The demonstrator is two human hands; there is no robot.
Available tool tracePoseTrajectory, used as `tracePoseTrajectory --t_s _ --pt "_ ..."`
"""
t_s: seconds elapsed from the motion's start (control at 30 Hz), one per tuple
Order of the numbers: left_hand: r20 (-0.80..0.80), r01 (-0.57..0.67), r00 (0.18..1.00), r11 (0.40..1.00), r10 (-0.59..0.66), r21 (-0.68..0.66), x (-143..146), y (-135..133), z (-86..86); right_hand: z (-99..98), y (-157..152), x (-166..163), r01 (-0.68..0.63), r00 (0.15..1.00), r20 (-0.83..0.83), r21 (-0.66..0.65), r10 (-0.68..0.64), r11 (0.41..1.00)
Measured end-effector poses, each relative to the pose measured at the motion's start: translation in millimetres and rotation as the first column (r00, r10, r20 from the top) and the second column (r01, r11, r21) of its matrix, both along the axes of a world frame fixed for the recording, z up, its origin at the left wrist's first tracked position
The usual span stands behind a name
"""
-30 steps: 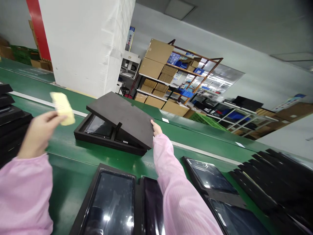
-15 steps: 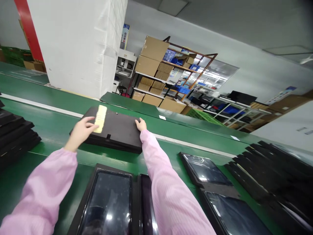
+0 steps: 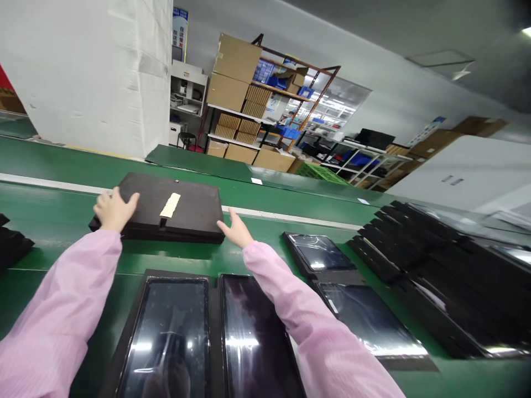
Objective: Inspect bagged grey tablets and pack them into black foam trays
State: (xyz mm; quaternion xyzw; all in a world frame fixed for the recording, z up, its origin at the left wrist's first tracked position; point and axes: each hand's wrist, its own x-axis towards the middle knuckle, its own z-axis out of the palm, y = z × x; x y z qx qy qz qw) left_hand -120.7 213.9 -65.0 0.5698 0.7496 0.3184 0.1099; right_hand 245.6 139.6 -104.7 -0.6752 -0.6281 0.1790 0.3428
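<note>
A short stack of black foam trays (image 3: 191, 199) lies on the green bench ahead of me. On its top rests a yellow paper slip (image 3: 170, 205) with writing too small to read. My left hand (image 3: 114, 209) is at the stack's left end, fingers spread and thumb apart, touching the foam. At the right end is my right hand (image 3: 235, 228), thumb and fingers apart, beside the stack's edge; whether it touches is hard to tell. Closer to me, two dark glass screen panels (image 3: 168, 331) sit side by side in a black foam tray.
Right of my right arm, more dark panels (image 3: 319, 251) lie in foam. Beyond them stands a big pile of black trays (image 3: 448, 276). Another black stack (image 3: 12, 243) is at the left edge. A white pillar (image 3: 87, 77) and shelving with cartons (image 3: 236, 72) stand behind the green bench (image 3: 249, 196).
My left hand has let go of the yellow slip, which now lies on the stack, and has moved to the stack's left end. The view has swung right.
</note>
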Motion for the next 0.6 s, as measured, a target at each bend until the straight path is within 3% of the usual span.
tracePoseTrajectory --t_s 0.07,0.2,0.37,0.6 --pt "0.022 -0.044 0.999 0.997 0.046 -0.06 -23.8 -5.9 -4.9 -10.5 -16.5 -10.9 -0.052 0.998 0.021 -0.023 0.052 0.998" --pt "0.098 0.053 0.995 0.983 -0.036 -0.177 -48.3 -9.8 -11.0 -15.7 -10.6 -24.6 -0.121 0.991 0.057 -0.051 0.124 0.991" --pt "0.115 0.051 0.993 0.988 -0.034 -0.145 -42.6 -5.2 -15.9 -12.5 9.6 -24.2 -0.099 0.989 0.108 -0.025 0.101 0.995" --pt "0.121 -0.023 0.992 0.995 0.035 -0.095 -37.7 -3.3 -23.5 -23.2 -13.6 -35.2 -0.118 0.979 0.165 -0.024 0.121 0.993"
